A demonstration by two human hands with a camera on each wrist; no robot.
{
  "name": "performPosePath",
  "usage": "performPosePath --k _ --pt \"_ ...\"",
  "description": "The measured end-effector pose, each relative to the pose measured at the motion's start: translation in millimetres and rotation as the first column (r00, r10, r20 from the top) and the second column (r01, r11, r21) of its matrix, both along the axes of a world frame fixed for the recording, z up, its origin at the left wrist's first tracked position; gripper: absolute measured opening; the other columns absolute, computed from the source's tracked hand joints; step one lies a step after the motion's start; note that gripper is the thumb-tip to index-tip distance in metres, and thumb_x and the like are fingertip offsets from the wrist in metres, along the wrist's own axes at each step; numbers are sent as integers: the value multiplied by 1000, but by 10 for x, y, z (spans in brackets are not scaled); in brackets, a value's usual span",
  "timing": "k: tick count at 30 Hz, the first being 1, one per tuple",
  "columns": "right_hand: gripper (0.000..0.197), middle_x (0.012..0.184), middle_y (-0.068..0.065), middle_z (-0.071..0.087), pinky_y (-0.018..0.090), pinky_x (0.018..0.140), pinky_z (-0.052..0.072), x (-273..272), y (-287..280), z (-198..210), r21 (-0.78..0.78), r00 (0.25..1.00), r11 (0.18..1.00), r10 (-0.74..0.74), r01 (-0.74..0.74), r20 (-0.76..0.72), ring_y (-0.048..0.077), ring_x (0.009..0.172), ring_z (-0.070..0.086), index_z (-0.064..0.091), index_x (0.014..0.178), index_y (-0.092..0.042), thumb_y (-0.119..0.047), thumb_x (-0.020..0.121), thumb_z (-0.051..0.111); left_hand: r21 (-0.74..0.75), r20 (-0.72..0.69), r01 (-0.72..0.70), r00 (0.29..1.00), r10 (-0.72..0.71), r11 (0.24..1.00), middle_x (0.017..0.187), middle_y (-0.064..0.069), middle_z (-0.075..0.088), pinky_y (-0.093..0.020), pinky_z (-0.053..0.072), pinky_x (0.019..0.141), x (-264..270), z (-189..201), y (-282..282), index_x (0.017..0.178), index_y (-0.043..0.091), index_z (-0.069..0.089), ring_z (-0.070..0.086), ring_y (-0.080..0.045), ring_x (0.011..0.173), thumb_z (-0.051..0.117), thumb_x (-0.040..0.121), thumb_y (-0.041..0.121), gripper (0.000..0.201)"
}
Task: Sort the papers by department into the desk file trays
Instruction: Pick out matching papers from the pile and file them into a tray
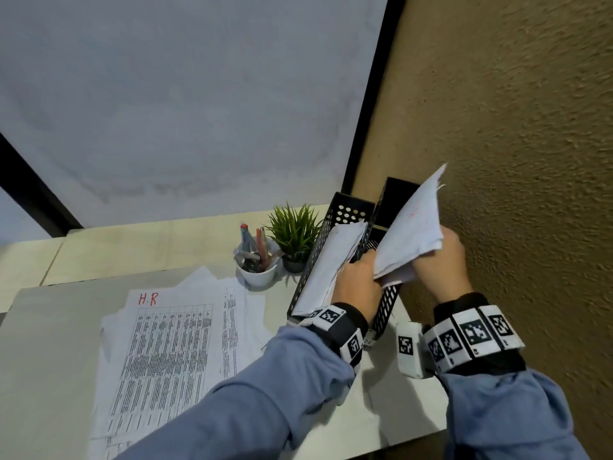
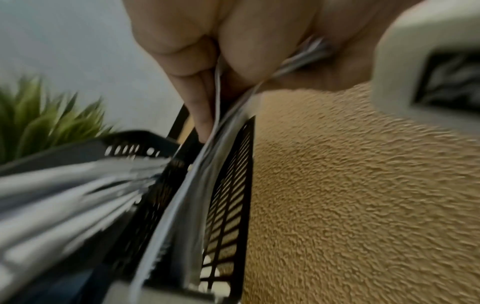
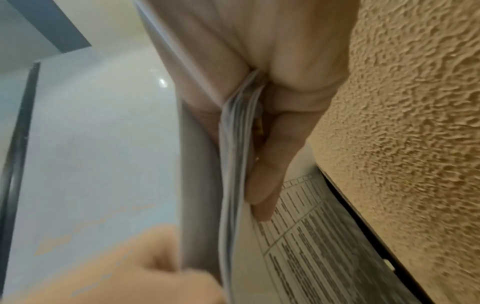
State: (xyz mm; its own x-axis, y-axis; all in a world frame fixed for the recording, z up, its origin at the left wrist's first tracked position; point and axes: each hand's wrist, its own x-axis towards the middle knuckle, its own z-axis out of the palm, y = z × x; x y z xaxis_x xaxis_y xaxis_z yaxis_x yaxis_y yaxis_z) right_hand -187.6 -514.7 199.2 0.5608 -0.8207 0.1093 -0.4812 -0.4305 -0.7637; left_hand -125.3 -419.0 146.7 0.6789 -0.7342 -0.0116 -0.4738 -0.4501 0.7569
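Observation:
Two black perforated file trays stand on the desk's right end by the wall: the left tray (image 1: 345, 214) holds white papers (image 1: 328, 263), the right tray (image 1: 394, 200) sits against the wall. Both hands hold one bundle of white papers (image 1: 413, 234) tilted over the right tray. My left hand (image 1: 356, 287) pinches the bundle's lower left edge, my right hand (image 1: 438, 260) grips its lower right. In the left wrist view the fingers (image 2: 207, 115) pinch the sheets (image 2: 187, 195) inside the mesh tray (image 2: 228, 195). In the right wrist view the thumb (image 3: 267, 176) presses on the printed stack (image 3: 233, 164).
A spread pile of printed sheets (image 1: 172, 340), the top one marked "H.R" in red, lies on the desk at centre left. A white cup of pens (image 1: 257, 260) and a small potted plant (image 1: 293, 234) stand just left of the trays. A textured tan wall (image 1: 514, 161) is close on the right.

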Motion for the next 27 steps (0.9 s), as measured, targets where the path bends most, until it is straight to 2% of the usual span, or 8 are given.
performPosePath --k 2,4,7,11,16,22,24,27 --pt "19 62 7 54 14 47 33 -21 36 79 23 996 999 40 -42 77 17 61 46 51 65 -7 -2 82 51 16 -71 -15 997 16 1000 114 -23 62 -43 46 86 37 -98 -90 130 11 48 57 -40 103 45 86 0 45" --pt "11 66 11 59 27 53 36 -58 30 55 5 997 999 49 -49 68 24 62 48 55 71 -3 -9 80 55 30 -135 -4 991 8 1000 117 -23 61 -43 47 91 86 -200 -153 128 8 48 57 -40 107 44 85 -2 45" --pt "9 72 13 62 31 58 38 -99 -19 -44 -41 998 999 32 -34 -45 33 72 56 58 78 -5 -13 80 56 52 -189 0 982 10 999 120 -25 60 -42 46 93 108 -348 -177 126 6 50 56 -40 109 42 85 -2 43" --pt "8 70 14 58 35 62 45 -93 35 -206 -45 986 999 3 -11 -167 33 69 56 51 77 -5 -11 79 56 -24 -326 7 945 -14 1000 121 -18 61 -34 46 92 46 -442 -154 129 13 48 58 -32 108 40 96 17 34" --pt "8 71 6 56 31 58 40 -69 163 -107 -121 996 993 -4 -7 -90 30 67 53 51 85 -12 -18 83 55 -115 -239 69 966 -95 991 108 -24 60 -36 46 79 -22 -419 -67 134 14 39 58 -38 95 35 87 -1 50" --pt "42 112 24 59 39 80 46 89 323 -321 -13 905 1000 -16 12 -424 42 104 58 40 122 -8 -12 84 56 125 -133 71 990 -54 990 112 -27 61 -43 48 86 15 -449 39 130 8 46 58 -41 102 40 90 6 41" --pt "43 117 25 59 40 86 47 76 359 -359 8 920 1000 -22 28 -391 40 107 58 44 125 -6 -8 84 55 158 -91 48 995 -34 986 111 -28 61 -45 48 87 31 -441 81 131 8 45 58 -43 102 38 91 8 40" --pt "36 112 23 62 30 75 42 9 333 -147 -80 949 995 -81 59 -304 37 100 60 52 121 -5 -2 85 49 167 -30 41 999 -36 985 111 -28 61 -46 46 86 53 -423 98 132 7 42 58 -44 102 37 93 9 39"
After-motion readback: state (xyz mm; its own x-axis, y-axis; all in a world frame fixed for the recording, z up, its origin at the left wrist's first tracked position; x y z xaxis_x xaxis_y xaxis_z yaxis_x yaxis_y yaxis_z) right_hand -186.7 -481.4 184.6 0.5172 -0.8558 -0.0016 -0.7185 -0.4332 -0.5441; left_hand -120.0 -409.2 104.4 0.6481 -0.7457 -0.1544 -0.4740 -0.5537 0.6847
